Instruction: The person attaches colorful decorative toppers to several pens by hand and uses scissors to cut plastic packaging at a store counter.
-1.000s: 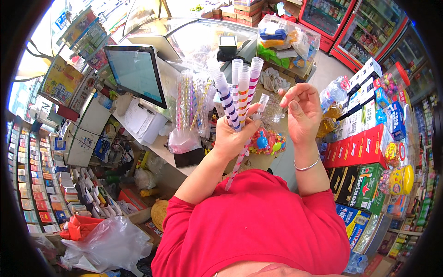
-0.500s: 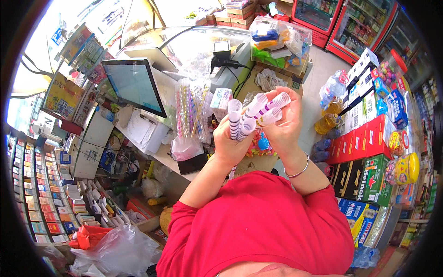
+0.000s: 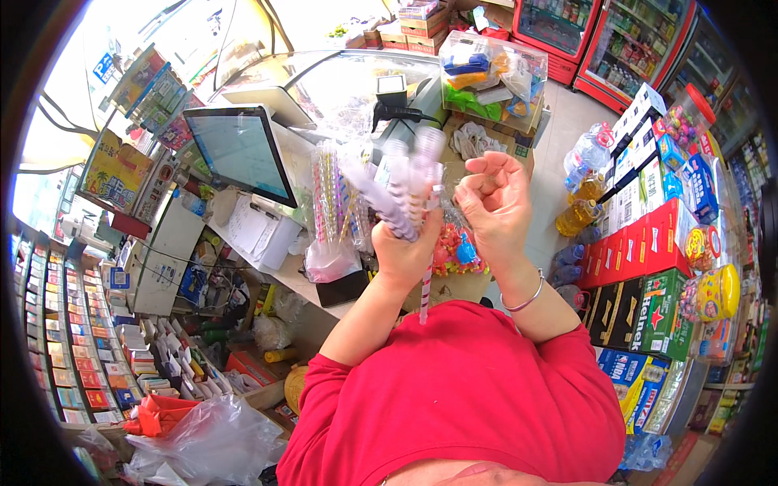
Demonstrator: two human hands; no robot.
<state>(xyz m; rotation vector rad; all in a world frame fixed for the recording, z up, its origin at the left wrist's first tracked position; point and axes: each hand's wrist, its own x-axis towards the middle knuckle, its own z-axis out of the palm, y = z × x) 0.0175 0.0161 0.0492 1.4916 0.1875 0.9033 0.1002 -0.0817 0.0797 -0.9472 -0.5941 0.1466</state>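
"Where are the striped tubes?"

"In the left hand, its fingers wrapped around them. They fan out between eleven and one o'clock, and one lower end pokes out near six."

"And the right hand?"

"At two o'clock from the left, just beside the tubes, fingers loosely curled. I can't tell whether they pinch anything."

"So what could go wrong?"

"With the tops splayed like that, one slack finger could let a tube slip, perhaps onto the colourful pack at three o'clock. Squeezing harder might dent them, if the plastic is as thin as it looks. And a wide swing could knock the clear bag of straws at ten."
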